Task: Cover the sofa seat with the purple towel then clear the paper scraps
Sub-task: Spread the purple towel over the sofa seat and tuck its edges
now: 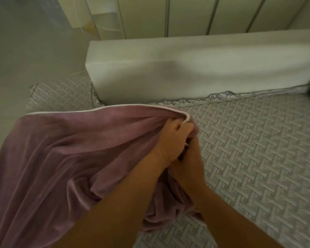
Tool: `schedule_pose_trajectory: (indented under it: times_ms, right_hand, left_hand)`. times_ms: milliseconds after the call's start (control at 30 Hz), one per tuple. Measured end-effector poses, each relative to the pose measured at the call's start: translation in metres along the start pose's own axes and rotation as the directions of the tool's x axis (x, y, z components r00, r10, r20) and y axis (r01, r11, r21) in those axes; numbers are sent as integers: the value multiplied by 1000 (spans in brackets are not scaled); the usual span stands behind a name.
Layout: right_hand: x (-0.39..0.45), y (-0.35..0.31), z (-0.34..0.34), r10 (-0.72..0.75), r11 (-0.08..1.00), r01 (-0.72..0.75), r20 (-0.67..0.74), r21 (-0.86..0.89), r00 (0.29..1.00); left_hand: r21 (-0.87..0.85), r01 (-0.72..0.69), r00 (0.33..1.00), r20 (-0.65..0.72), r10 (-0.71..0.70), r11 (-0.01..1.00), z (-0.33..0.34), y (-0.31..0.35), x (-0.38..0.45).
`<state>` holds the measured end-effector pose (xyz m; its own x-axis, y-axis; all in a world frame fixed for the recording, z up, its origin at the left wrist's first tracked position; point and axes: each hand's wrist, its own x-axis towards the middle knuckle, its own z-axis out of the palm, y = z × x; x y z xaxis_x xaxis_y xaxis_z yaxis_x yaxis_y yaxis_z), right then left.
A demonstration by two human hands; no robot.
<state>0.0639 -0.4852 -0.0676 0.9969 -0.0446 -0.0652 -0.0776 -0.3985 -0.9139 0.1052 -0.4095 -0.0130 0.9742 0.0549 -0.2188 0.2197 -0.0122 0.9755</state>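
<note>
L: my left hand [170, 140] reaches far, fingers curled, grip pinching fabric | R: my right hand [190, 163] just beside and nearer, touching the left, fingers curled into folds | forearms converge from near edge

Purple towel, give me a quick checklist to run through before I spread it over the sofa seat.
1. Both hands on the towel: ok, left hand and right hand grip the purple towel near its white-trimmed edge.
2. Towel spread flat: not ok, bunched and hanging off the left side.
3. Sofa seat covered: not ok, the quilted surface is mostly bare.
4. Back cushion out of the way: ok.
5. Paper scraps located: cannot tell, none in view.
</note>
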Motion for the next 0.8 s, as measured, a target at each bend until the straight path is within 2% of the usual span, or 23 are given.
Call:
schedule_pose_trajectory:
  times_ms: [33,167,233,367,467,533,567,600,667,700,767,800]
  right_hand:
    - [1,2,-6,21,1000,-21,-21,1,1000]
    - [4,11,-22,53,980,-55,-17,-190,998]
    - [5,15,-28,80,958,-75,9,-277,997]
    - [3,22,-38,195,951,-164,98,-262,976]
    - [5,21,-42,239,951,-188,200,-244,950]
    - [11,18,-43,225,950,-173,188,-260,956]
    - [15,17,-44,207,948,-163,140,-273,968]
    - [18,13,-44,182,946,-153,77,-284,980]
    - [25,5,-40,114,955,-111,-4,-273,993]
    - [27,0,-37,77,968,-71,14,-241,997]
    - [27,-6,-30,13,991,6,140,-135,990]
    - [25,-8,-27,10,996,7,197,-86,980]
  left_hand:
    - [37,-19,1000,6,19,999,7,2,0]
    - [-153,79,995,-44,-86,985,15,17,16]
    - [-163,100,989,-87,-116,982,12,21,29]
    - [-208,122,973,-168,-158,970,2,33,53]
    - [-137,96,957,-260,-129,986,-8,38,67]
    - [-142,123,951,-266,-158,982,-14,35,72]
    - [-74,181,942,-275,-195,981,-15,30,73]
    - [85,276,922,-305,-239,957,-14,23,72]
    - [396,461,872,-368,-322,794,-3,7,58]
    - [452,501,863,-320,-391,738,5,-1,49]
    - [428,553,825,-158,-543,715,14,-16,33]
    - [420,565,814,-146,-562,710,12,-21,31]
